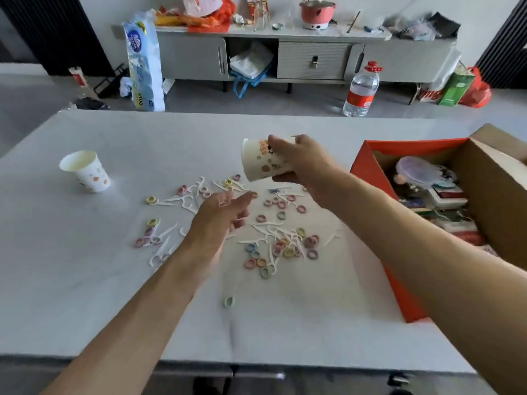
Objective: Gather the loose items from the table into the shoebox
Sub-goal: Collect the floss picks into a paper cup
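My right hand (302, 161) grips a dotted paper cup (261, 161), tipped on its side above the table with its mouth facing left. My left hand (221, 215) hovers over the scattered items, fingers reaching forward, and a small yellow ring (253, 194) sits at its fingertips. Several pastel hair ties (285, 249) and white floss picks (182, 199) lie spread across the white table (85, 295). The orange shoebox (368, 166) stands open at the right, holding several small things. A second paper cup (85, 171) stands upright at the left.
One green hair tie (229, 302) lies alone nearer the table's front edge. Beyond the table, a water bottle (361, 91) and a tissue pack (145, 61) stand on the floor before a cluttered grey cabinet (313, 59).
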